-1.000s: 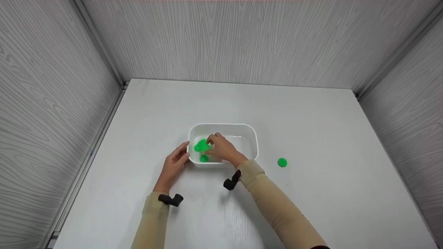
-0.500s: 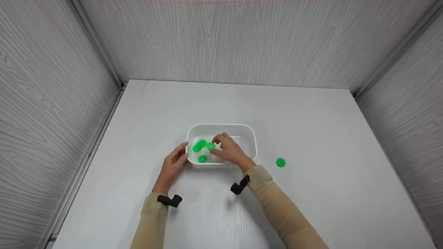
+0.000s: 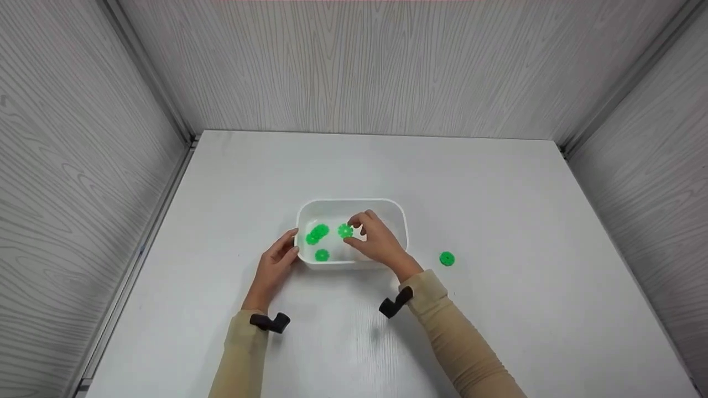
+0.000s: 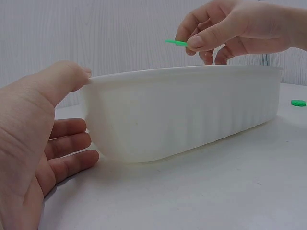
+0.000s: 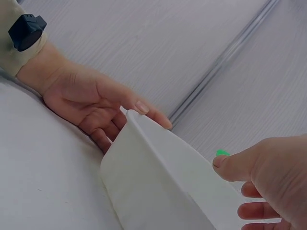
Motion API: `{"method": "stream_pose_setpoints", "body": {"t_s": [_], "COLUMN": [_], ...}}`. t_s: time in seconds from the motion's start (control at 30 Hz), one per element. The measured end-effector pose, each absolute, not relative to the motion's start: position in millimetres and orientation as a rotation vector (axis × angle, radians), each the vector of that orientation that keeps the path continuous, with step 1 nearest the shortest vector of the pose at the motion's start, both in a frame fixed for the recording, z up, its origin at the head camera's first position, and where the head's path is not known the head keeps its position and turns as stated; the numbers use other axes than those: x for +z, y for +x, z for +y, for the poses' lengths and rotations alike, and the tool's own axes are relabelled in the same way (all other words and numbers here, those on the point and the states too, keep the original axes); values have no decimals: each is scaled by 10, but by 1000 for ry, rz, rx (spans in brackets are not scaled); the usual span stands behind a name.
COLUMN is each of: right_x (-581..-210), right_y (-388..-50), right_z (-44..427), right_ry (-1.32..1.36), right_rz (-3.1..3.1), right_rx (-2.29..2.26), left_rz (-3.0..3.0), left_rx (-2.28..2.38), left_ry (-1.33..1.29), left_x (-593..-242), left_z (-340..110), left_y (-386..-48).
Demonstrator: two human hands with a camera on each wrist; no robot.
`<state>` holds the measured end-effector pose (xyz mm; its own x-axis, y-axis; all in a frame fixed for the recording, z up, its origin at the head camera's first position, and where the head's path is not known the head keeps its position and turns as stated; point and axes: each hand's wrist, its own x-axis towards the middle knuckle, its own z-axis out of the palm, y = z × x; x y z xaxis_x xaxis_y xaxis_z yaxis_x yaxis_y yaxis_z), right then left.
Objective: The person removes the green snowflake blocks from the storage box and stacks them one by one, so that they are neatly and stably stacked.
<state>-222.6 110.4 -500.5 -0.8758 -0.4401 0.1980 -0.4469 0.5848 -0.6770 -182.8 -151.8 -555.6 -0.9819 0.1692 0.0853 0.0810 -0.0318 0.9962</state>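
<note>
Moving a little to the right, the person's right hand [image 3: 379, 240] is now standing farther from the pile of green pieces than half a second ago, and it is bringing along one thin bright green flower-edged disc [image 3: 345, 230]. From my distant place I am seeing that this hand is narrow: thumb and index finger are pinching the disc at one side, while the other fingers are bending loosely. According to the left wrist view, the held disc is hanging nearly flat, above the rim of a white rectangular plastic tub with rounded corners [image 4: 182, 110]. Inside the tub, toward its left end, an overlapping cluster of green discs [image 3: 318, 233] is lying; I am not managing to count them surely. Nearer to the person, one single green disc [image 3: 322, 255] is lying apart from this cluster, close to the front wall. Outside, to the right of the tub, one more round green piece [image 3: 447, 258] is resting on the smooth white worktop [image 3: 498, 193].

Meanwhile, the person's left hand [image 3: 272, 272] is staying at the left end of the tub, relaxed and rather wide. Its thumb is touching the rim, and the fingers are lying along the outer wall; whether each one is touching, I cannot tell.
</note>
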Motion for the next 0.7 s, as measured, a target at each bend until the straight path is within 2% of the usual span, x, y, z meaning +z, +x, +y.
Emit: {"method": "stream_pose_setpoints", "body": {"t_s": [0.43, 0.7], "right_x": [-4886, -4934], "right_y": [-2076, -1964], "right_z": [1320, 1467], "right_ry": [741, 646], "right_rz": [-2657, -2621], "right_rx": [1239, 1250], "left_rz": [2129, 2150], "left_rx": [2218, 2193], "left_ry": [279, 258], "left_x": [-5545, -5572], "left_z": [-1543, -1515], "left_y": [-1823, -1821]}}
